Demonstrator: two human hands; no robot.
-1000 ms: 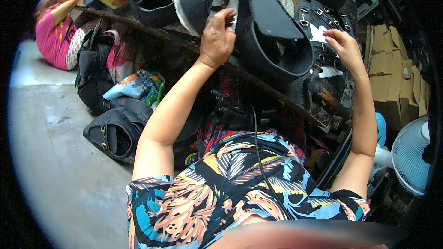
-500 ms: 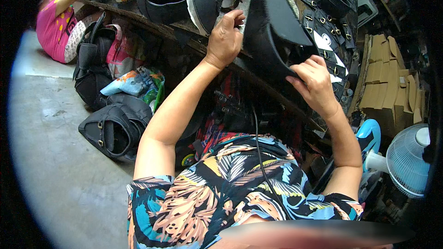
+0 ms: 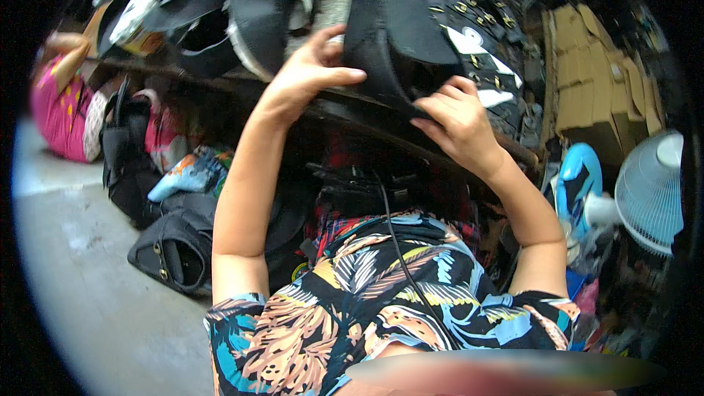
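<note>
A large black bag [image 3: 411,37] with metal rivets and white tags stands on a dark worktable edge [image 3: 345,114] in front of me. My left hand [image 3: 304,73] rests against the bag's left side, fingers curled and thumb stretched toward it. My right hand [image 3: 458,125] grips the bag's lower front edge, fingers folded over the fabric. Both bare forearms reach up from my patterned shirt at the bottom of the view.
More black bag pieces [image 3: 253,15] pile on the table to the left. Black handbags [image 3: 172,249] lie on the grey floor [image 3: 81,286] at left, near a person in pink [image 3: 62,114]. Cardboard boxes [image 3: 594,81] and a white fan [image 3: 653,191] stand right.
My right hand has come down from the bag's upper right to its lower front edge. My left hand has stayed by the bag's left side. The view has drawn closer to the table.
</note>
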